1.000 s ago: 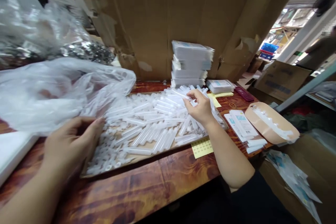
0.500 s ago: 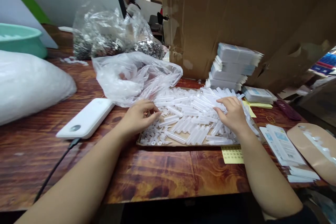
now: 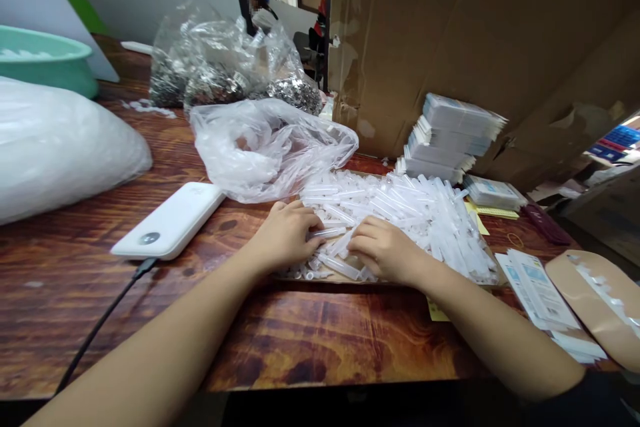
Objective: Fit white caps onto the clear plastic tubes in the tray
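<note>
A heap of small clear plastic tubes (image 3: 405, 213) lies on a flat cardboard sheet (image 3: 330, 275) on the wooden table. My left hand (image 3: 286, 235) rests curled on the tubes at the near left of the heap, its fingertips on one tube (image 3: 327, 232). My right hand (image 3: 384, 251) lies knuckles up just to its right, with fingers bent over several tubes at the front edge. Whether either hand grips a tube is hidden by the fingers.
A crumpled clear bag (image 3: 270, 147) lies behind the heap, with bags of silvery parts (image 3: 225, 80) beyond. A white power bank (image 3: 170, 220) with a black cable lies left. Stacked white packets (image 3: 450, 137), a cardboard wall (image 3: 475, 33), labels (image 3: 537, 283), a green basin (image 3: 45, 63).
The view swung left and settled. My right hand came from the far right of the heap to its near front, close to my left hand, which shifted slightly right onto the tubes.
</note>
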`<move>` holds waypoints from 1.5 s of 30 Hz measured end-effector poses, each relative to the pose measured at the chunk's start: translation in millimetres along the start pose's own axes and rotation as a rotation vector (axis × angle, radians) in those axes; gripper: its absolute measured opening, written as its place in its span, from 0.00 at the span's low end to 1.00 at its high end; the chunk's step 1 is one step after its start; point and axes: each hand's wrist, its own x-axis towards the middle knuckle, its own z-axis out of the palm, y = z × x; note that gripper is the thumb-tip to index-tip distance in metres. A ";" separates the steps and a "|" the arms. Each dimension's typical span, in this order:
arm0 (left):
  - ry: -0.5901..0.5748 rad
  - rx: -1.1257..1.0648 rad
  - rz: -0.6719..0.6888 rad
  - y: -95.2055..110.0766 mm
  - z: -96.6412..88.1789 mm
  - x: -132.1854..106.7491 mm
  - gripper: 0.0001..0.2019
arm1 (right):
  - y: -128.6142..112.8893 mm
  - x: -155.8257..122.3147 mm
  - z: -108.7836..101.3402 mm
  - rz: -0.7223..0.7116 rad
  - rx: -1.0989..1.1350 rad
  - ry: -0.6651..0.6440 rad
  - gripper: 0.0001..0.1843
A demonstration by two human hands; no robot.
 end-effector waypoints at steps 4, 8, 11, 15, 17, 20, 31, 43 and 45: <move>0.108 -0.191 -0.051 -12.5 -3.6 1.3 0.11 | -5.4 38.5 1.7 0.079 0.029 -0.281 0.10; 0.168 -0.488 -0.161 -23.1 -7.8 2.1 0.17 | -4.5 66.4 10.3 0.149 0.100 -0.430 0.12; 0.194 -0.640 -0.190 -27.3 -5.0 3.6 0.19 | 2.0 75.7 19.6 0.184 0.123 -0.450 0.12; 0.238 -0.719 -0.168 -31.6 3.7 6.1 0.19 | 12.2 78.3 29.5 0.235 0.187 -0.469 0.12; 0.265 -0.742 -0.173 -33.0 6.2 6.1 0.18 | 14.8 75.7 31.2 0.274 0.213 -0.457 0.11; 0.282 -0.757 -0.177 -32.0 5.3 4.7 0.17 | 15.0 67.1 28.4 0.323 0.234 -0.420 0.10; 0.294 -0.615 -0.244 -13.5 1.0 2.7 0.19 | 18.1 59.9 27.3 0.359 0.310 -0.408 0.08; 0.166 -0.930 -0.104 -7.5 1.0 1.5 0.20 | 18.8 28.5 4.9 0.520 0.387 0.256 0.07; 0.143 -1.007 -0.090 -3.7 0.9 1.5 0.20 | 18.2 24.7 7.0 0.485 0.514 0.433 0.05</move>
